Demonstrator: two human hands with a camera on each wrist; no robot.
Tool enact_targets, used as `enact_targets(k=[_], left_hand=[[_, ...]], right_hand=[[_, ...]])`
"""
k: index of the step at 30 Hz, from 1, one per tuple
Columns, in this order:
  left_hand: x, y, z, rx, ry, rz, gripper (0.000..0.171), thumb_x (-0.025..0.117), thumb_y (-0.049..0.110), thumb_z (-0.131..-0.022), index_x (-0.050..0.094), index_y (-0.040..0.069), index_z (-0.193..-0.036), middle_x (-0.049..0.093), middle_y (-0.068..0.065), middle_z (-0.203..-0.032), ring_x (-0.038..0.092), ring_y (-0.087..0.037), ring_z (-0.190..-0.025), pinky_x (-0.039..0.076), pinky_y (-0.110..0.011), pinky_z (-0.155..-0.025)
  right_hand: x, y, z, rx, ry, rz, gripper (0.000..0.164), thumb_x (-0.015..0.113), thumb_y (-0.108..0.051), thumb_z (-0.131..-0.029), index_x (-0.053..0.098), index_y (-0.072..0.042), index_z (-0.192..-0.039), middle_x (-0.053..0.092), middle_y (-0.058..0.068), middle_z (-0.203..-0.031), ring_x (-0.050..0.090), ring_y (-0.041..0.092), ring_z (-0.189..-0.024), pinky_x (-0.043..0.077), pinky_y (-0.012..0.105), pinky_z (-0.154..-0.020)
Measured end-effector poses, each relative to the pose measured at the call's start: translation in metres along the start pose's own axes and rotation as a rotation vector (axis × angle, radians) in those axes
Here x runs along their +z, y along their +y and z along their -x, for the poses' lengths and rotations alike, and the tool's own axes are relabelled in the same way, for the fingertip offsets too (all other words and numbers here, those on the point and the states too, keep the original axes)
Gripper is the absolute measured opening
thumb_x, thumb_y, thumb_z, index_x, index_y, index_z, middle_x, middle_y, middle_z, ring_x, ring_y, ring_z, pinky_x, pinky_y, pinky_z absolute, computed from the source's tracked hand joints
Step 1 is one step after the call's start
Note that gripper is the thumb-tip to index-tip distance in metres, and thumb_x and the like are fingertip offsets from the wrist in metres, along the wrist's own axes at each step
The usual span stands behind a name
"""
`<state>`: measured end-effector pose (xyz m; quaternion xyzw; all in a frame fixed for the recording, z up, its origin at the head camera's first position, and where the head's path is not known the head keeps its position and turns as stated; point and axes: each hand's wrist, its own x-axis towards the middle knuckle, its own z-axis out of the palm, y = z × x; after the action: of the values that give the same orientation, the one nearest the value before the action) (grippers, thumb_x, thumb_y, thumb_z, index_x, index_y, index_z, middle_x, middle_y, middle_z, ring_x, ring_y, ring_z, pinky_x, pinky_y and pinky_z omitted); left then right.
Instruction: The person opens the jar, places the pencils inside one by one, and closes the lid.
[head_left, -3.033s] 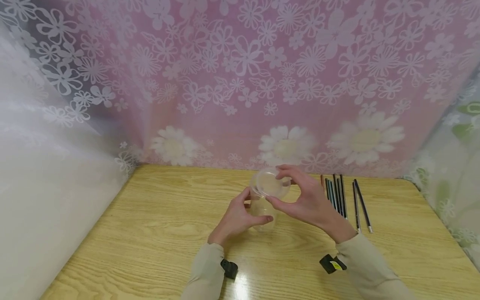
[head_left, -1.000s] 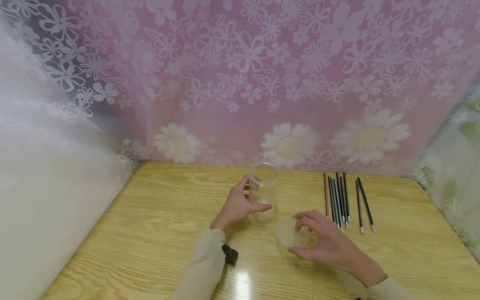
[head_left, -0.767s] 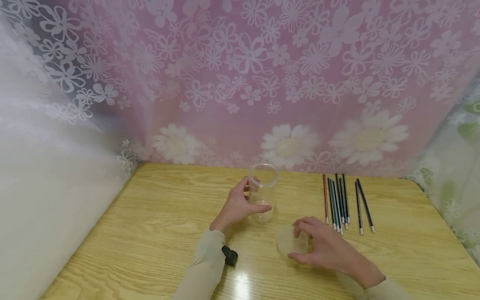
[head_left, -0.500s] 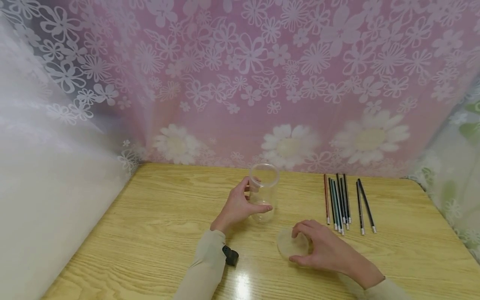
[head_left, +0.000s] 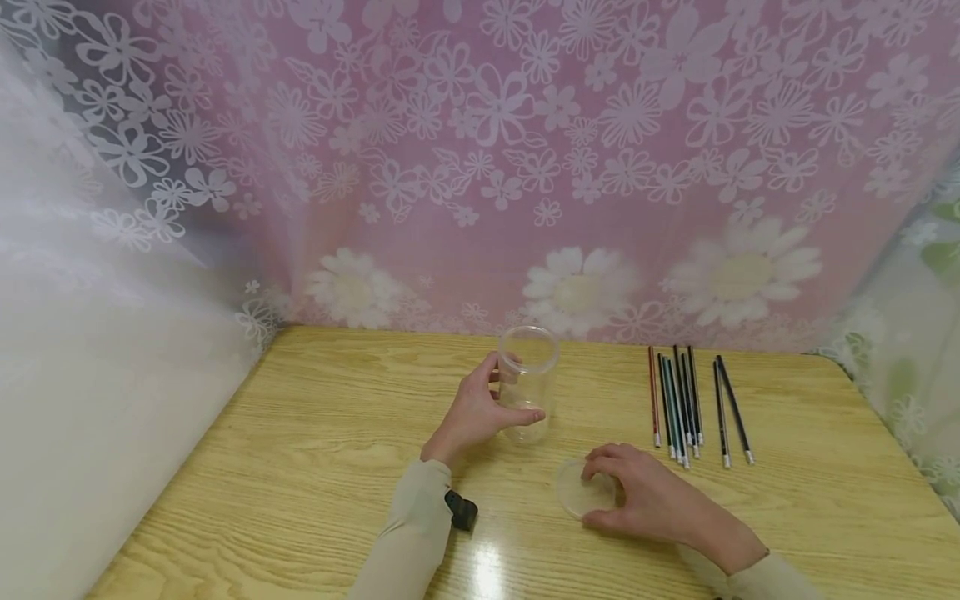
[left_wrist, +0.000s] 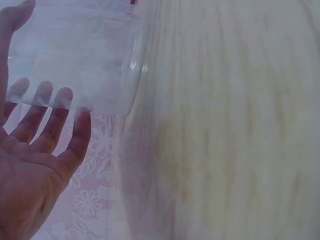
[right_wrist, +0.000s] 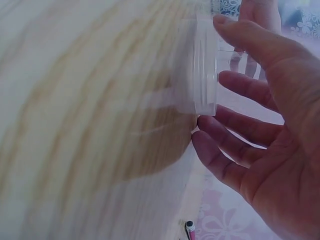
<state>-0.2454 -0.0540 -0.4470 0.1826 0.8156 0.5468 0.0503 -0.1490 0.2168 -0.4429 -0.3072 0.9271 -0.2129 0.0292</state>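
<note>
A clear, tall plastic jar (head_left: 528, 385) stands upright on the table with its mouth uncovered. My left hand (head_left: 471, 419) grips its side, thumb in front and fingers behind. In the left wrist view the fingertips press along the wall of the jar (left_wrist: 75, 55). Nearer the front, to the right of the jar, a round translucent lid (head_left: 577, 490) lies flat on the tabletop. The thumb and fingers of my right hand (head_left: 648, 497) curve round its right edge. From the right wrist, the thumb tip meets the ridged rim of the lid (right_wrist: 204, 70), with fingertips at its other side.
Several dark and green pencils (head_left: 672, 408) with white-tipped ends lie side by side at the right, beside a red pencil (head_left: 654, 396). Two more dark pencils (head_left: 732, 404) lie apart farther right. A pink floral curtain (head_left: 480, 208) closes off the table's back edge.
My right hand has taken the lid off the jar's top and carried it down to the table at the front right. The left hand stays on the jar.
</note>
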Motion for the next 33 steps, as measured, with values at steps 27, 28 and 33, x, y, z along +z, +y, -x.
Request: enact_targets(k=[27, 28, 33], left_hand=[[-0.002, -0.003, -0.002, 0.022, -0.013, 0.006, 0.075, 0.092, 0.041, -0.075, 0.051, 0.031, -0.138, 0.057, -0.012, -0.136, 0.061, -0.034, -0.116, 0.052, -0.044, -0.093], [-0.002, -0.003, -0.002, 0.022, -0.014, 0.007, 0.075, 0.092, 0.041, -0.075, 0.051, 0.032, -0.137, 0.057, -0.012, -0.136, 0.061, -0.034, -0.116, 0.053, -0.044, -0.092], [-0.002, -0.004, -0.002, 0.020, -0.021, 0.006, 0.073, 0.092, 0.041, -0.075, 0.051, 0.033, -0.136, 0.057, -0.011, -0.137, 0.060, -0.033, -0.120, 0.051, -0.046, -0.096]], right_hand=[[-0.034, 0.052, 0.009, -0.004, 0.499, 0.123, 0.031, 0.085, -0.012, -0.080, 0.072, -0.010, -0.108, 0.072, 0.007, -0.097, 0.062, 0.014, -0.069, 0.044, 0.024, -0.056], [-0.036, 0.055, 0.009, 0.017, 0.500, 0.134, 0.031, 0.085, -0.013, -0.081, 0.073, -0.009, -0.109, 0.072, 0.008, -0.099, 0.061, 0.014, -0.066, 0.044, 0.025, -0.056], [-0.047, 0.070, 0.013, 0.123, 0.467, 0.144, 0.031, 0.082, -0.019, -0.086, 0.072, -0.008, -0.113, 0.073, 0.013, -0.103, 0.067, 0.022, -0.077, 0.048, 0.029, -0.059]])
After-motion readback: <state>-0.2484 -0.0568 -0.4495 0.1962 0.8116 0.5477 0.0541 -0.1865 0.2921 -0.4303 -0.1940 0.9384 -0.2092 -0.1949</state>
